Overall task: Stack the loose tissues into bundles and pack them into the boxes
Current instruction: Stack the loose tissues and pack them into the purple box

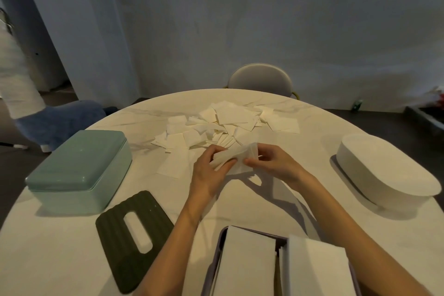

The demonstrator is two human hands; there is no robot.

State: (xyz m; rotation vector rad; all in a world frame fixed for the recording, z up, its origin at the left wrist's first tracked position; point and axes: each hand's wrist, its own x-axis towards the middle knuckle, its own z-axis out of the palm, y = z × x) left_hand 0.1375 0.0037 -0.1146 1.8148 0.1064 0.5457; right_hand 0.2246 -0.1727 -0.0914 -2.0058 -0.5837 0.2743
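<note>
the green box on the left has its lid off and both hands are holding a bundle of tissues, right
Not quite. In the head view the green box is closed, its lid on. Both the left hand and the right hand do hold the bundle of tissues.

Two bare forearms show in the head view, with no sleeve, cuff or glove anywhere along their visible length. The left hand (208,170) carries no ring, watch, strap or bracelet that can be made out, and its wrist is plain. The right hand (271,163) looks the same, bare at the wrist and bare along the fingers (the picture is soft and dim there, so fine detail such as nails cannot be told). Both arms are slender, narrowing evenly from the lower edge of the picture to the wrists. No marks or lettering appear on either of them.
</note>
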